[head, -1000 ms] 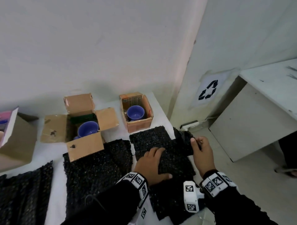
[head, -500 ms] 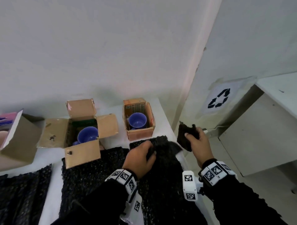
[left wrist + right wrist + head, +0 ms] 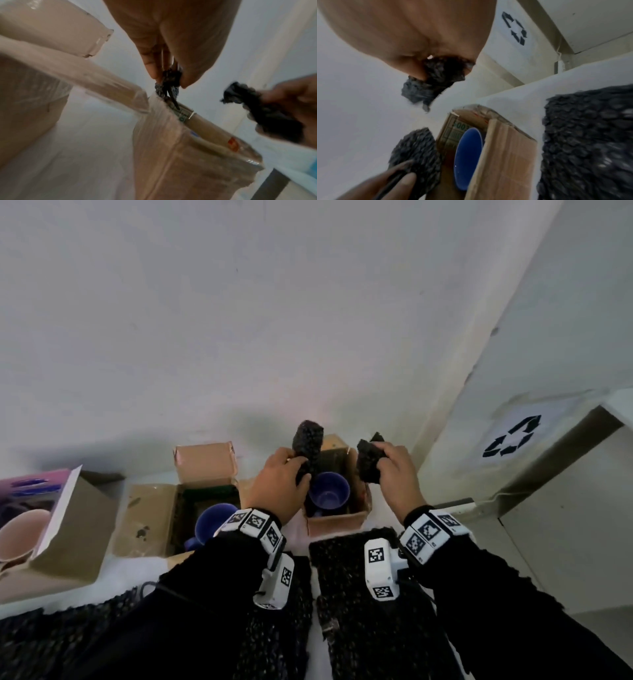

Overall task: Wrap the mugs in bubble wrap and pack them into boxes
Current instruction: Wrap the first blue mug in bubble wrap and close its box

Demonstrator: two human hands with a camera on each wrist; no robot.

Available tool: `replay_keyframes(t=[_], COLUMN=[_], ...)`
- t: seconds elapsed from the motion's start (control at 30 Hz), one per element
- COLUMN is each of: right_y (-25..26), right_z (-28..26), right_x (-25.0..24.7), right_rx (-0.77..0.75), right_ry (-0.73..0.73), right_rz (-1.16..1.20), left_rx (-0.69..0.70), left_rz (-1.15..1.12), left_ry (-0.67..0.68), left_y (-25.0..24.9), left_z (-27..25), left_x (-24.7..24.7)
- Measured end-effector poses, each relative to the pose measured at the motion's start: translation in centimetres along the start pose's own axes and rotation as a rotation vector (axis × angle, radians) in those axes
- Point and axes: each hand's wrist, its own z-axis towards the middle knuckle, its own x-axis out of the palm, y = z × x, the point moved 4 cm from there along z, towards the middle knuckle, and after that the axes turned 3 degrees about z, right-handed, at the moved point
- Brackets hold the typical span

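Over the small box [image 3: 337,517] at the back of the table, I'm holding up two wads of black wrap. From the head view, my left hand [image 3: 279,489] is gripping a rolled wad [image 3: 308,445] just above the blue mug [image 3: 330,491] sitting unwrapped in that box, and my right hand [image 3: 397,474] is clutching a second wad [image 3: 368,462] over the box's right wall. A second blue mug [image 3: 214,522] is waiting in the open box [image 3: 154,515] to the left, and flat wrap sheets [image 3: 363,604] are lying in front.

From the left wrist, my fingers [image 3: 150,65] are pinching the wad's end tightly, right over the box edge [image 3: 202,121].

From the right wrist, my palm is curling round its wad [image 3: 435,77], with the mug's rim [image 3: 468,158] below it and the other wad [image 3: 418,150] beside the box.

To do this well, I reckon I should be easing each wad down the gap between mug and wall, not onto the rim, keeping the box from sliding.
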Motion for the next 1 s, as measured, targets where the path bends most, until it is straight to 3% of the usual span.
replay_keyframes(t=[0.1,0.23,0.4,0.53,0.67,0.83,1.0], right_y=[-0.4,-0.8,-1.7,-2.7,-3.7,-3.4,-3.3], right_z=[1.1,2.9,4.3,3.9,3.3,3.7,3.2], right_x=[1.8,4.0,5.9,7.3,7.8,6.3,5.6], right_rx=[-0.127,-0.297,-0.417,-0.503,-0.536,-0.492,-0.486], right_ry=[0.018,0.045,0.108,0.19,0.257,0.064,0.022], right_rz=[-0.255,-0.515,-0.864,-1.08,-1.166,-1.119,-1.106], left_rx=[0.111,0.215,0.204,0.192,0.082,0.092,0.072], left_rz=[0.152,0.314,0.476,0.493,0.483,0.42,0.425], left_ry=[0.111,0.155,0.108,0.188,0.125,-0.051,0.051], left_y=[0.1,-0.5,-0.5,-0.4,0.0,0.3,-0.4], left_z=[1.4,2.6,3.9,4.5,4.7,4.0,2.6], left_x=[1.2,2.3,2.6,3.9,3.0,2.4,2.5])
